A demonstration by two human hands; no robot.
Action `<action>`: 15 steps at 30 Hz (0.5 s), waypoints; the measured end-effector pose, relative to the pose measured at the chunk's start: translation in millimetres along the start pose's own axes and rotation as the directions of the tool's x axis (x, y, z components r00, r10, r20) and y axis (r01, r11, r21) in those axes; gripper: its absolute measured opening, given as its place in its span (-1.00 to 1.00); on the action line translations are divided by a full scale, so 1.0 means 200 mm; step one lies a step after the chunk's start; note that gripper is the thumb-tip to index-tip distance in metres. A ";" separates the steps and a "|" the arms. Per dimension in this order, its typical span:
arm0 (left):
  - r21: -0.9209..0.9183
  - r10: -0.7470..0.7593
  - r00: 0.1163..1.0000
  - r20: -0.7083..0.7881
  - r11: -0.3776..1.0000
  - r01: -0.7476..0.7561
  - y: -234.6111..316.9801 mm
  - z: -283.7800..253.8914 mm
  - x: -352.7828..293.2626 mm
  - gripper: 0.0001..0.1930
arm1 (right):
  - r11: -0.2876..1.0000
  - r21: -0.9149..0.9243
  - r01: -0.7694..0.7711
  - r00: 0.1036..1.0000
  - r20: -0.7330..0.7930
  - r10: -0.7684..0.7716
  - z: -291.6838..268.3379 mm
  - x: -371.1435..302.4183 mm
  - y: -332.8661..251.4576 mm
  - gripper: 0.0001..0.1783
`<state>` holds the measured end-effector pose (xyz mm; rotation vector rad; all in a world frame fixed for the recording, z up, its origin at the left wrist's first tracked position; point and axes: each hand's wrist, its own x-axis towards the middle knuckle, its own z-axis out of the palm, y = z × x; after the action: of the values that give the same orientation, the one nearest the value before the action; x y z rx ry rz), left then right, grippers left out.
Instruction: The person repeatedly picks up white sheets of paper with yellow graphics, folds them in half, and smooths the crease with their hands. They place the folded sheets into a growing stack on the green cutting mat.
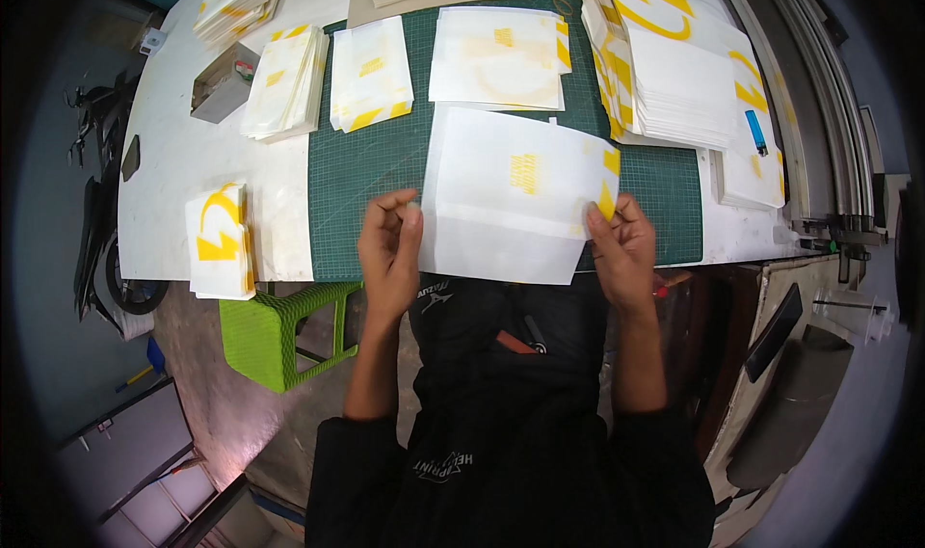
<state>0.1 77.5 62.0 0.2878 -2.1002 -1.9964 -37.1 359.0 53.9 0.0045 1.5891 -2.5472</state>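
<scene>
A white paper sheet (501,215) with yellow print and a yellow patch at its right edge lies in front of me, its near edge reaching past the table's front. My right hand (624,249) pinches its right edge, thumb on top. At the left edge, my left hand (390,244) is curled with thumb and fingertips together against the paper; the contact is only just visible. Beneath is a green cutting mat (361,196). Just beyond the sheet lie a flat pile of similar white sheets (496,61) and a smaller printed pile (371,71).
Tall folded stacks (674,85) stand at the right, with a blue lighter (755,133) near them. To the left are another stack (284,80), an open box (222,83) and a small bundle (220,240) at the table edge. A green stool (279,336) stands below.
</scene>
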 end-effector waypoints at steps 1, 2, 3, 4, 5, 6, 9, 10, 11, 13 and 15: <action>0.012 -0.039 0.998 0.041 0.999 0.038 0.00 -0.02 -0.02 -0.55 | 0.998 -0.048 -0.028 1.000 -0.007 0.028 -0.01 0.00 0.01 -0.89; 0.025 -0.078 0.994 0.081 0.997 0.076 0.00 -0.02 -0.03 -0.54 | 0.996 -0.081 -0.047 0.999 -0.027 0.045 -0.01 0.01 0.02 -0.88; -0.001 -0.067 0.994 0.082 0.998 0.067 0.02 -0.01 -0.04 -0.53 | 0.991 -0.114 -0.066 0.997 -0.043 0.061 0.00 0.01 0.02 -0.86; -0.027 -0.056 0.995 0.083 0.998 0.058 0.05 0.02 -0.04 -0.52 | 0.989 -0.131 -0.064 0.997 -0.042 0.059 0.00 0.01 0.02 -0.85; -0.054 -0.045 0.995 0.084 0.997 0.049 0.07 0.05 -0.05 -0.51 | 0.987 -0.149 -0.061 0.998 -0.042 0.055 0.01 0.01 0.03 -0.83; -0.065 -0.007 0.998 0.060 0.998 0.011 0.07 0.06 -0.05 -0.49 | 0.988 -0.152 -0.035 0.999 -0.024 0.032 0.01 0.01 0.03 -0.82; 0.101 0.141 0.989 0.038 0.984 -0.144 0.08 0.07 -0.04 -0.43 | 0.987 -0.161 0.016 1.000 0.014 -0.014 0.00 0.00 0.03 -0.80; 0.280 0.208 0.975 0.078 0.934 -0.222 0.08 0.04 -0.02 -0.41 | 0.986 -0.163 0.028 0.999 0.024 -0.025 0.00 0.00 0.03 -0.80; 0.446 0.266 0.955 0.129 0.845 -0.296 0.09 0.02 -0.01 -0.39 | 0.986 -0.164 0.035 0.999 0.031 -0.030 0.00 0.00 0.03 -0.80; 0.411 0.183 0.970 0.161 0.881 -0.234 0.09 0.01 -0.02 -0.39 | 0.985 -0.165 0.049 0.998 0.044 -0.042 -0.01 -0.01 0.02 -0.81; 0.494 0.255 0.956 0.146 0.818 -0.294 0.10 0.02 -0.03 -0.38 | 0.984 -0.174 0.034 0.998 0.059 -0.024 -0.01 -0.01 0.01 -0.81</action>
<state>5.8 83.8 82.2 -0.0118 -2.5249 -1.2784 -35.8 358.9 51.0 -0.1086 1.7971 -2.3966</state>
